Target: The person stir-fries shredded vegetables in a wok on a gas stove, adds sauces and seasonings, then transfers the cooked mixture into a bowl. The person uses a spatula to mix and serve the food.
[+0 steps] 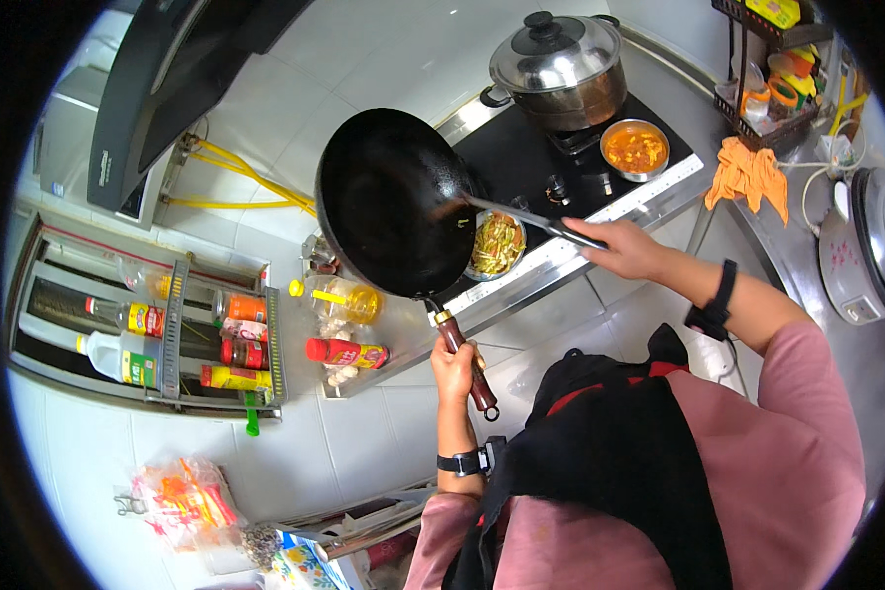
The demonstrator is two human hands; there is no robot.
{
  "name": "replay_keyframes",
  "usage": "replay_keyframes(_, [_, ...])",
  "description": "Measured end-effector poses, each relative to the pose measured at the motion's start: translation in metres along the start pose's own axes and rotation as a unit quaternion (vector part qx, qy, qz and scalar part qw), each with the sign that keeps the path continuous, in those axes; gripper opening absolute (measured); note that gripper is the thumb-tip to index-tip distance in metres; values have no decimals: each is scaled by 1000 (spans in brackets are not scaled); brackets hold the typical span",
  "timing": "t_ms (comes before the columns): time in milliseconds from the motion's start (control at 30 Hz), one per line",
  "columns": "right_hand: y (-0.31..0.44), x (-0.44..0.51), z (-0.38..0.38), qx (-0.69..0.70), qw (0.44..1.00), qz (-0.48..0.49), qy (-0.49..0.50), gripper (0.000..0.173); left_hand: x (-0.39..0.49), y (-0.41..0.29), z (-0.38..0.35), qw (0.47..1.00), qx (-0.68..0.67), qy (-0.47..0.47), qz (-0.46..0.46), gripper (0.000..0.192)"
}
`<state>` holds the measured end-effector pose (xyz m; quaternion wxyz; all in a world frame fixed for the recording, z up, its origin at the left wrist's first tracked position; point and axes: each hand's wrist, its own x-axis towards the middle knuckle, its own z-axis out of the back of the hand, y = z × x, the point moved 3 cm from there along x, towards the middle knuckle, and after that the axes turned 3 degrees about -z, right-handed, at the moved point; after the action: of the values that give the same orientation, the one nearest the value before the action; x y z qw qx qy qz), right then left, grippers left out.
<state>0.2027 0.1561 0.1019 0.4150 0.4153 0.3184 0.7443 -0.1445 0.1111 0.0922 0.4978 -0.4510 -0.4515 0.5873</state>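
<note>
My left hand [453, 369] grips the brown wooden handle of a black wok [391, 199]. The wok is held tilted above the left part of the black gas cooktop [516, 158], its dark inside facing me and almost bare, with a small scrap near the right side. In my right hand [619, 247] is a long-handled spatula [516, 214], its blade reaching into the wok. Below the spatula, a bowl of shredded vegetables [498, 247] sits at the cooktop's front edge, partly hidden by the wok.
A lidded steel pot [560, 74] stands on the far burner beside a steel bowl of reddish food [634, 147]. An oil jug [350, 299] and red-capped bottle [346, 354] are at left, near a condiment rack [221, 332]. An orange cloth [748, 177] and rice cooker [859, 247] are right.
</note>
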Motion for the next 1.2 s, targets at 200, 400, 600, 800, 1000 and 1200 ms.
replay_keyframes(200, [-8,83,-41,-106,984,46,-135,52,4,-16,-3,999,-44,32,5,13])
replay_keyframes(400, [-21,36,-16,-276,961,13,16,54,9,-15,1,999,-23,16,-28,11])
replay_keyframes(600, [-16,-22,27,-334,938,-6,95,52,10,-1,7,1000,2,-18,-10,12])
replay_keyframes(800, [-14,-16,20,-161,985,-24,50,57,11,6,2,999,25,-19,-16,13])
replay_keyframes(1000, [-32,-2,-2,-236,970,6,63,56,10,2,-2,1000,10,-3,-19,16])
replay_keyframes(1200, [-51,-41,11,272,900,-312,136,46,11,2,0,999,47,-16,-17,16])
